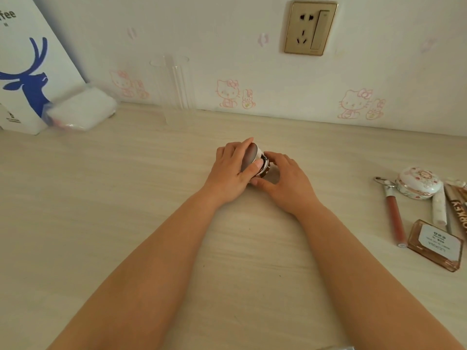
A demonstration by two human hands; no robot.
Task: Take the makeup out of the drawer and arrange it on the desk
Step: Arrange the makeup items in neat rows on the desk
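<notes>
Makeup is partly out already: 1 small round jar sits at the middle of the desk, tipped so its dark lid faces up and left. The left hand grips it, thumb on the near side of the lid and fingers curled over the far side. The right hand cups the jar's base from the right, thumb low against the desk, fingers bent round it.

At the right edge lie more pieces, close together: a round flowered compact, a lip gloss tube with a metal clip, a pale slim tube, a brown tube with printed letters, and a flat amber bottle on its side.

I judge the jar light, hard and smooth, likely glass or stiff plastic, so it could slip or roll if let go while tilted. Holding it round the sides, as now, seems safest, then setting it flat on its base.

The drawer is not in view. Fingers hide most of the jar's label. The brown tube is cut off by the frame. A clear holder by the far wall is faint and hard to read.
</notes>
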